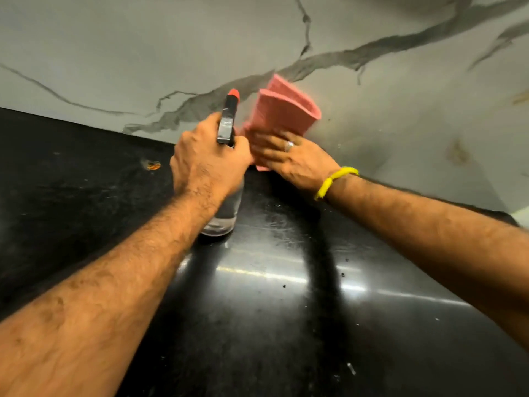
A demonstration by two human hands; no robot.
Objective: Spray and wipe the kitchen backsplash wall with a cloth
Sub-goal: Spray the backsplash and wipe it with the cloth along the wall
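A clear spray bottle (pixel 221 219) with a black head and an orange nozzle tip stands on the black countertop (pixel 286 296). My left hand (pixel 206 161) grips its neck, the nozzle pointing at the grey-veined marble backsplash wall (pixel 200 47). Just to the right, my right hand (pixel 292 159) presses a folded pink cloth (pixel 283 110) flat against the low part of the wall with straight fingers. That hand wears a ring, and a yellow band circles its wrist. The cloth is blurred.
A small orange scrap (pixel 153 165) lies on the counter left of the bottle. Brownish stains (pixel 458 153) mark the wall to the right. Small crumbs and droplets dot the counter near the front.
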